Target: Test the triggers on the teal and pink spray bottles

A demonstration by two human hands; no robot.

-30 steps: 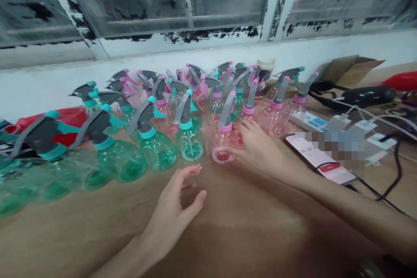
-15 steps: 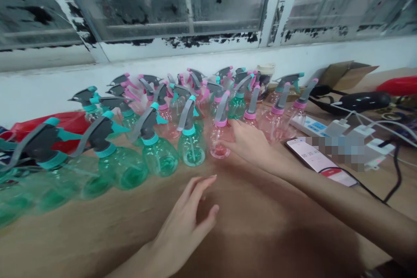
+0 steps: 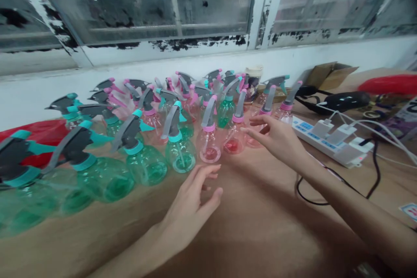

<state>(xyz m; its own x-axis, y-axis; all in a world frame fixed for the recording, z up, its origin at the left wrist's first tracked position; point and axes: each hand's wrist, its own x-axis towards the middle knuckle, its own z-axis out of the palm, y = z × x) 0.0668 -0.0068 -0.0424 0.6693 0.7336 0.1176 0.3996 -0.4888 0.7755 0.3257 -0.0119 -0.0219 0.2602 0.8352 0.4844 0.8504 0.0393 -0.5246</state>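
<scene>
My left hand (image 3: 193,202) hovers over the table in front of the bottles, fingers apart and holding nothing. Just beyond its fingertips stand a clear green spray bottle (image 3: 182,152) with a teal collar and a clear pink spray bottle (image 3: 208,150) with a pink collar. To the right, my right hand (image 3: 276,134) is open, its fingers loosely spread and nothing in its grasp. Near its fingertips sits another pink spray bottle (image 3: 233,140). The right hand partly covers a further pink spray bottle (image 3: 267,106) behind it; whether they touch I cannot tell.
Several green spray bottles (image 3: 107,178) line the left, with more bottles packed behind. On the right are a white power strip (image 3: 306,132) with chargers, a black cable (image 3: 299,191), a black object (image 3: 345,102) and a cardboard box (image 3: 329,76). A red bag (image 3: 52,134) lies left.
My right hand has drawn back rightward from the front pink spray bottle and opened. The view has shifted right, and my right arm now covers most of the phone. My left hand stays open.
</scene>
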